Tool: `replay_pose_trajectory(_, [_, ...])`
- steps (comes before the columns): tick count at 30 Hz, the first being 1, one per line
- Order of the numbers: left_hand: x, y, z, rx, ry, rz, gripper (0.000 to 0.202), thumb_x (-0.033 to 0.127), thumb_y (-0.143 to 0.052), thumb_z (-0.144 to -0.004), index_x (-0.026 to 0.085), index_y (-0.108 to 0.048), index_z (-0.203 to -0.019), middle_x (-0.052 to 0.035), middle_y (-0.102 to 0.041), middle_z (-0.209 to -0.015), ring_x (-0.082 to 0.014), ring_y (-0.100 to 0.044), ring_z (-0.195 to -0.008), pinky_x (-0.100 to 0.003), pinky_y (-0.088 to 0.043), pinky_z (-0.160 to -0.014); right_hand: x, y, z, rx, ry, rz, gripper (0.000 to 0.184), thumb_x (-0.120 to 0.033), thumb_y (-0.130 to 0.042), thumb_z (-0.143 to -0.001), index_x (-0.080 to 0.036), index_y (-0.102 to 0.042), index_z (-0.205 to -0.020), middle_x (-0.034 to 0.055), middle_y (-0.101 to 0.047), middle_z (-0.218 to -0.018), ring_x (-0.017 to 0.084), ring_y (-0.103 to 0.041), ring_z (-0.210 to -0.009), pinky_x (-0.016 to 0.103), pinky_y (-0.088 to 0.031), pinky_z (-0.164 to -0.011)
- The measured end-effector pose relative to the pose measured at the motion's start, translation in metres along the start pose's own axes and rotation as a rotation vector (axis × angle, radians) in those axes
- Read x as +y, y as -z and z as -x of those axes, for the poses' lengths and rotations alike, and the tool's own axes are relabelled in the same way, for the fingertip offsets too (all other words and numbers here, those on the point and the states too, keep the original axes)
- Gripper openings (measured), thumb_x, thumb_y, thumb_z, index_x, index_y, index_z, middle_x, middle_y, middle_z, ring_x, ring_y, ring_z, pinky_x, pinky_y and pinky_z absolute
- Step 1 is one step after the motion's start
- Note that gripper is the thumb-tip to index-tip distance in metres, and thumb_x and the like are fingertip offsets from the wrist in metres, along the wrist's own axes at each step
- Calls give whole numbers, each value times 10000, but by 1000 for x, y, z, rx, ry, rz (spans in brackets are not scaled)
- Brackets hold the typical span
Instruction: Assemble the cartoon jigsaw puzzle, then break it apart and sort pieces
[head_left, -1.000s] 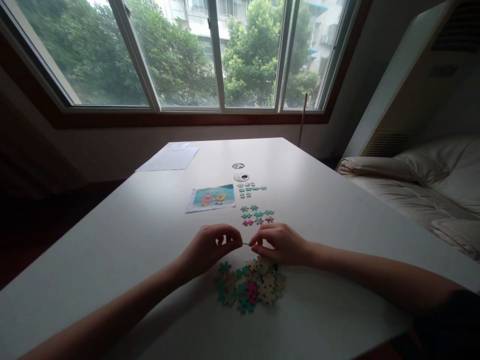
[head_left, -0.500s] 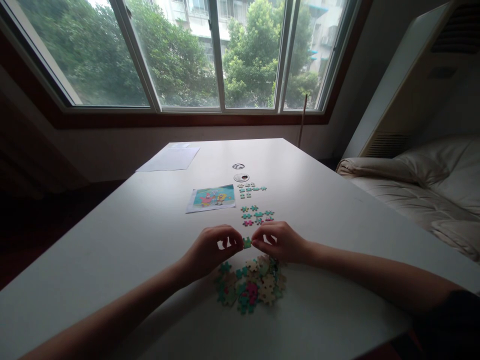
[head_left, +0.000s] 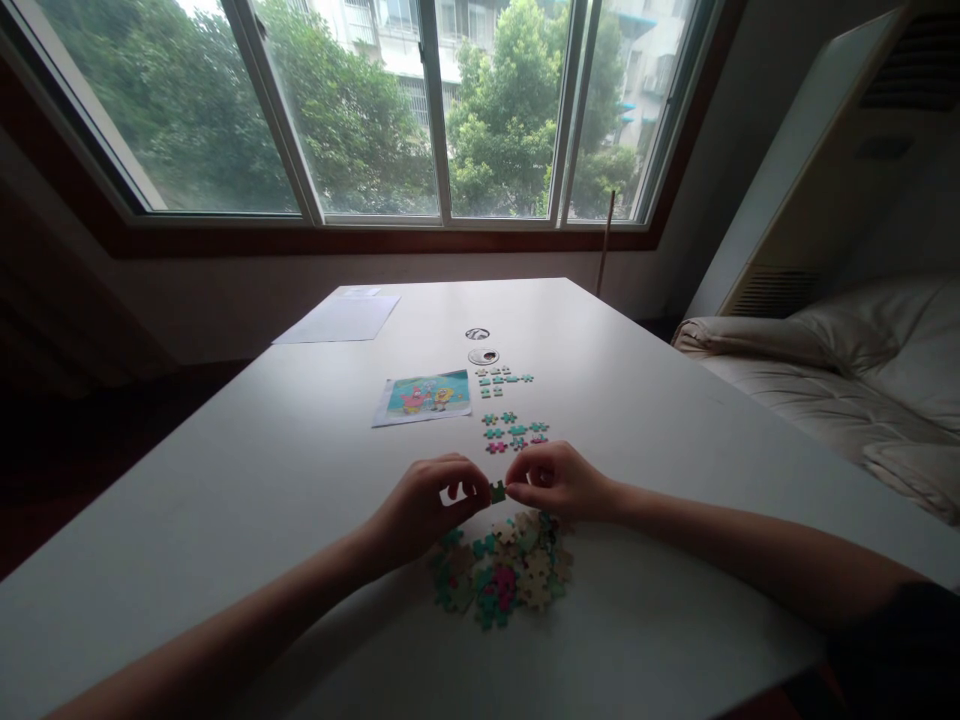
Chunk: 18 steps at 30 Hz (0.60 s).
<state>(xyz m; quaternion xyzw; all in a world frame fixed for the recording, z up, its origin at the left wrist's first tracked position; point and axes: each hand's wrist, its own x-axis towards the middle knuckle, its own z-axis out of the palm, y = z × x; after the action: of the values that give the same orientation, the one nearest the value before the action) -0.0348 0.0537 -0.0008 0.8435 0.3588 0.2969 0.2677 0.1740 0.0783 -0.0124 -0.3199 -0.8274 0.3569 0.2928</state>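
Observation:
Both hands meet over the white table, pinching one green puzzle piece between their fingertips. My left hand grips its left edge with curled fingers; my right hand grips its right edge. Just below the hands lies a loose pile of puzzle pieces in teal, cream and pink. Beyond the hands a small group of sorted pieces lies flat, with a second group of pieces farther back. A colourful reference picture rests to the left of them.
A sheet of paper lies at the table's far left corner. Two small round objects sit past the sorted pieces. A sofa with pale cushions stands to the right, and large windows are behind the table.
The green piece has turned from edge-on to face-on between the fingertips. Both hands have crept slightly nearer to each other; everything on the table stays put.

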Motion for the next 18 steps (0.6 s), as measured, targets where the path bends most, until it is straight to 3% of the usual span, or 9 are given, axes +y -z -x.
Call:
replay_pose_trajectory(4, [0,1,-1,5,3,-3,84,168,-543,-782,155,-615,-741,-14,-616,-715,-93,-522,-623,-197,-414,-571,0,3,-1,20,-16,-21,131,-246,-578,-724,-122,-617,-710,-18,-523,-567,48,-394,-491,170,-321,-464])
replay_pose_trajectory(7, [-1,7,-2,-11,21,-29,80,179,-537,-777,156,-610,-753,-16,-614,-734,-93,-514,-623,-191,-406,-554,8,12,-6,118,-49,-43,168,-287,-566,-740,-125,-610,-723,-8,-535,-597,62,-408,-521,189,-337,-492])
replay_pose_trajectory(14, [-8,25,-1,-345,48,-111,119,202,-528,-781,183,-627,-845,-29,-603,-819,-112,-544,-681,-204,-430,-606,58,52,-24,394,-154,-143,247,-368,-587,-697,-121,-579,-691,-19,-498,-569,65,-387,-501,204,-309,-472])
replay_pose_trajectory(18, [-6,35,3,-425,73,-171,163,215,-498,-803,209,-610,-921,-37,-583,-910,-128,-557,-715,-231,-438,-645,77,64,-28,395,-221,-168,282,-401,-595,-668,-120,-576,-682,-40,-464,-525,58,-350,-463,208,-290,-454])
